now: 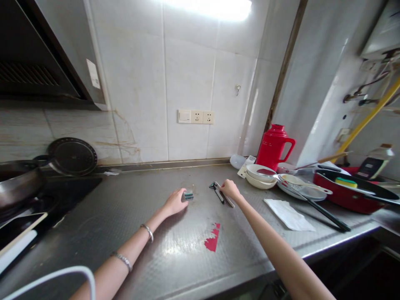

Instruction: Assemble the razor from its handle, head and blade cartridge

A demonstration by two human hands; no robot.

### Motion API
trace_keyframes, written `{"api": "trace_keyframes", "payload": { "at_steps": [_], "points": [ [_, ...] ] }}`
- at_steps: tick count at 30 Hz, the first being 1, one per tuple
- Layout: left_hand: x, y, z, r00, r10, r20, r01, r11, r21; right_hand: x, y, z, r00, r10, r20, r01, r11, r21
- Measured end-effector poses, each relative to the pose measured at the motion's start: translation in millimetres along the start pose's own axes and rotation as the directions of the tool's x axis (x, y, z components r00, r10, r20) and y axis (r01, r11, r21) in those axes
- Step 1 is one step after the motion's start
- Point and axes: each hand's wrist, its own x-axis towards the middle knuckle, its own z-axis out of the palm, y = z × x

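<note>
My left hand [175, 202] rests low over the steel counter, thumb and fingers closed on a small clear case [189, 195] with dark and teal strips in it. To the right, my right hand [230, 189] has its fingers curled over the upper end of a slim light-coloured handle [230, 202] lying on the counter; its far end is hidden under the fingers. A black razor [218, 194] with a green-tinted head lies just left of that handle. Nearer to me is a torn piece of red paper [213, 239], flat on the metal and apart from both hands.
On the right stand a red thermos jug [275, 146], stacked bowls [261, 179], a red pan [337, 193] and a white napkin [289, 214]. A black-handled utensil [328, 214] juts toward the front edge. At left are a pot [18, 187] and stove [75, 196]. A white cable [62, 273] loops in front.
</note>
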Motion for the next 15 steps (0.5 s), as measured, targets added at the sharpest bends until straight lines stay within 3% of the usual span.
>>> {"api": "trace_keyframes", "payload": {
  "at_steps": [4, 7, 9, 15],
  "points": [
    [2, -4, 4.8, 1.0, -0.017, -0.013, 0.017, 0.999, -0.028, -1, 1, -5, 0.999, -0.033, -0.009, 0.032, 0.999, -0.016],
    [3, -11, 8.8, 0.999, -0.032, -0.036, 0.03, 0.997, -0.07, -4, 0, -15, 0.984, -0.162, -0.068, 0.159, 0.986, -0.051],
    [5, -14, 10.8, 0.998, -0.036, -0.042, 0.032, 0.996, -0.084, -7, -4, -23, 0.959, -0.274, -0.075, 0.269, 0.961, -0.068],
    [13, -19, 13.9, 1.0, -0.02, 0.004, 0.02, 0.994, -0.108, -26, -27, -32, 0.852, -0.52, 0.053, 0.522, 0.853, -0.029]
  ]
}}
